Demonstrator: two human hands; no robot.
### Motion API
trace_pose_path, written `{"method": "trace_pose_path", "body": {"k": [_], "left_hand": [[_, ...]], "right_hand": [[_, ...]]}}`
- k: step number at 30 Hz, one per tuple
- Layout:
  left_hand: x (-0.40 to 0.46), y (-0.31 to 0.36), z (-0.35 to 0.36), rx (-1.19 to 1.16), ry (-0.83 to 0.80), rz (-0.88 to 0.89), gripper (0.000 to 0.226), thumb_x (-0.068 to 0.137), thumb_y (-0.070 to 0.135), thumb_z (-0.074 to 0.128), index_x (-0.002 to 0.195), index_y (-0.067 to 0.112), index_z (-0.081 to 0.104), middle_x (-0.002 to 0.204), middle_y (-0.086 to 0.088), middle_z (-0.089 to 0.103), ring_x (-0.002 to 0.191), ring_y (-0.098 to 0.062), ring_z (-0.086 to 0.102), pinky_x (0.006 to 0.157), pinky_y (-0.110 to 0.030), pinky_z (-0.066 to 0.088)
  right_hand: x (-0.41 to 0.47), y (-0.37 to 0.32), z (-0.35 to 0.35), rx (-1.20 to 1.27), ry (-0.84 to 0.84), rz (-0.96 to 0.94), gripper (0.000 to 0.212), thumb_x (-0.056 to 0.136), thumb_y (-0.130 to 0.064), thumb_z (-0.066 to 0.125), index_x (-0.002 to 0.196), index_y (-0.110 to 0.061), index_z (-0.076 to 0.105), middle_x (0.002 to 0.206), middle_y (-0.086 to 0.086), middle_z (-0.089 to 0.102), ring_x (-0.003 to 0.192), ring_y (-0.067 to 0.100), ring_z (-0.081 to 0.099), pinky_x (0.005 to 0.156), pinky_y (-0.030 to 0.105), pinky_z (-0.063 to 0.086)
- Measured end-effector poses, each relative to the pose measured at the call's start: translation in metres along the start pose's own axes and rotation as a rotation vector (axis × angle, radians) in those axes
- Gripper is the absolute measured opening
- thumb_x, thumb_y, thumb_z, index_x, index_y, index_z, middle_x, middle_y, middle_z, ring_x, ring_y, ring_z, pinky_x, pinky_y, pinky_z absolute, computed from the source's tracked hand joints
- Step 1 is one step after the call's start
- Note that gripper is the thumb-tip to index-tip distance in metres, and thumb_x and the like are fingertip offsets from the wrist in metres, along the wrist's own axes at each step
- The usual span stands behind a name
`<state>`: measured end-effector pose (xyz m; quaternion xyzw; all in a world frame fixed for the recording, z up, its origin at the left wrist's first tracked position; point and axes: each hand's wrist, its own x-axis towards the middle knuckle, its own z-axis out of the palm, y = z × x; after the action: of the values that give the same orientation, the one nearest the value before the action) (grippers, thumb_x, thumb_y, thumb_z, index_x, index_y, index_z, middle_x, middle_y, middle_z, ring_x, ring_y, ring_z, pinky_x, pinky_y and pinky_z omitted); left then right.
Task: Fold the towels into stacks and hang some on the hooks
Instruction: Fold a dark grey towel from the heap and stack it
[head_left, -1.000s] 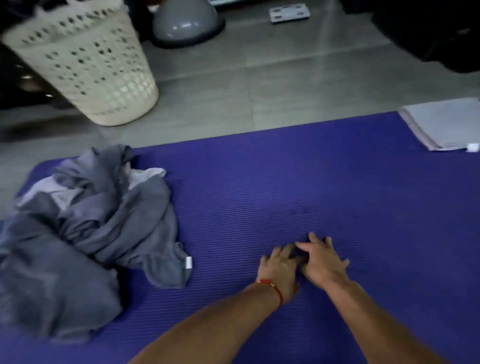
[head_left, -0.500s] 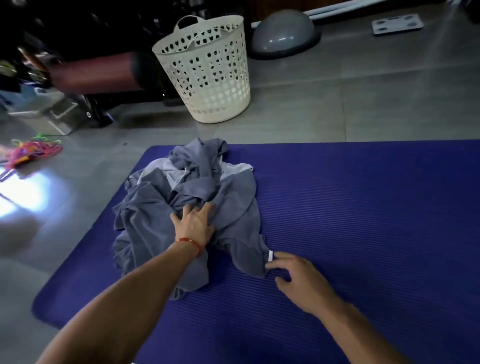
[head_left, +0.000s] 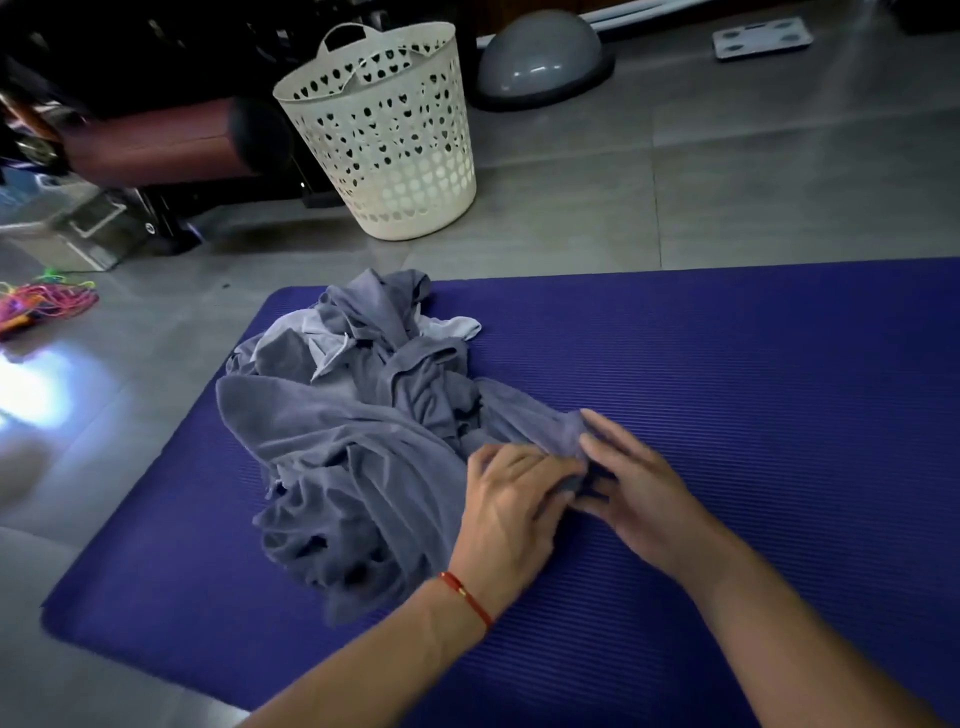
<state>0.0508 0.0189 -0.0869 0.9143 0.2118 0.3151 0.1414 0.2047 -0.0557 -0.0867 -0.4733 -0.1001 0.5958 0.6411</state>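
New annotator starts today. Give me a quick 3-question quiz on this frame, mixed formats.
1. True or false: the towel pile lies inside the laundry basket.
2. Which wrist wears the red string bracelet? A) left B) right
3. Fill in: both hands pinch one towel corner on the ___ mat.

Key: 1 false, it lies on the mat. 2 A, left hand; right hand bare. 3 purple.
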Motion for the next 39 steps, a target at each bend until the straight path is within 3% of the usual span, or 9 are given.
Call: {"method": "trace_pose_path", "body": {"k": [9,15,21,26,28,31,34,36,39], "left_hand": [[-0.047,-0.069,-0.025,0.630,-0.640,-0.202,0.083,0.071,0.048,0.076,0.145,0.042,0.039,0.150,0.007,0.041,0.139,-0.032,0.037,0.099,-0.074,0.032],[-0.001,-0.088,-0.043,0.522,-0.476,-0.034,0.039,0.080,0.024,0.044,0.117,0.027,0.053,0.123,0.002,0.054,0.114,-0.031,0.050,0.082,-0.049,0.052],[0.071,-0.150,-0.069,0.646,-0.550,-0.157,0.070,0.065,0.028,0.085,0.129,0.025,0.058,0.134,-0.004,0.057,0.119,-0.034,0.049,0.092,-0.053,0.050],[0.076,-0.107,-0.030,0.739,-0.653,-0.252,0.096,0.064,0.043,0.084,0.147,0.038,0.035,0.153,0.000,0.034,0.142,-0.034,0.027,0.106,-0.072,0.026],[0.054,-0.077,-0.006,0.645,-0.688,-0.208,0.092,0.069,0.050,0.072,0.149,0.040,0.027,0.157,0.001,0.024,0.148,-0.036,0.014,0.107,-0.079,0.014],[0.019,-0.060,0.012,0.620,-0.734,-0.261,0.088,0.077,0.060,0.061,0.153,0.037,0.024,0.164,-0.001,0.014,0.153,-0.038,-0.001,0.107,-0.082,0.002],[-0.006,-0.061,0.009,0.661,-0.714,-0.178,0.087,0.074,0.064,0.065,0.151,0.035,0.034,0.158,-0.004,0.031,0.151,-0.041,0.014,0.107,-0.082,0.007],[-0.013,-0.070,0.005,0.677,-0.663,-0.111,0.085,0.074,0.057,0.069,0.149,0.037,0.036,0.143,-0.006,0.046,0.142,-0.041,0.032,0.105,-0.081,0.017],[-0.010,-0.086,-0.001,0.699,-0.575,-0.086,0.086,0.071,0.046,0.077,0.148,0.040,0.040,0.124,-0.007,0.051,0.121,-0.038,0.046,0.101,-0.079,0.025]], "right_hand": [[-0.010,-0.030,-0.054,-0.374,0.411,-0.119,0.047,0.086,0.019,0.043,0.088,-0.011,0.078,0.103,0.009,0.076,0.098,0.021,0.069,0.093,0.042,0.054],[-0.019,-0.079,-0.084,-0.811,0.557,-0.341,0.053,0.081,0.003,0.040,0.074,-0.034,0.078,0.086,-0.009,0.074,0.086,0.014,0.063,0.072,0.032,0.045],[-0.059,-0.116,-0.125,-1.181,0.784,-0.370,0.035,0.092,-0.014,0.045,0.074,-0.024,0.074,0.083,0.001,0.072,0.066,0.026,0.055,0.057,0.033,0.039],[-0.037,-0.052,-0.120,-1.855,0.472,0.205,0.067,0.088,-0.072,0.039,0.147,-0.040,0.041,0.158,0.006,0.039,0.140,0.036,0.035,0.110,0.058,0.032],[-0.018,-0.013,-0.093,-1.959,0.262,0.110,0.084,0.091,-0.077,0.041,0.159,-0.042,0.009,0.171,0.000,-0.001,0.156,0.036,-0.005,0.116,0.070,0.007],[0.011,0.031,-0.059,-1.824,0.115,0.017,0.100,0.094,-0.064,0.057,0.158,-0.045,-0.017,0.169,-0.002,-0.023,0.157,0.034,-0.004,0.117,0.068,0.012],[0.031,0.046,-0.054,-1.761,0.184,0.023,0.097,0.098,-0.033,0.064,0.158,-0.046,-0.011,0.170,0.011,0.008,0.148,0.040,0.030,0.113,0.056,0.034],[0.031,0.040,-0.067,-1.719,0.191,-0.189,0.075,0.095,-0.015,0.062,0.156,-0.040,0.027,0.147,0.006,0.053,0.129,0.031,0.055,0.097,0.043,0.050],[0.013,0.006,-0.097,-1.770,0.229,-0.273,0.060,0.093,-0.003,0.054,0.143,-0.037,0.052,0.127,-0.002,0.066,0.115,0.027,0.058,0.087,0.040,0.051]]}}
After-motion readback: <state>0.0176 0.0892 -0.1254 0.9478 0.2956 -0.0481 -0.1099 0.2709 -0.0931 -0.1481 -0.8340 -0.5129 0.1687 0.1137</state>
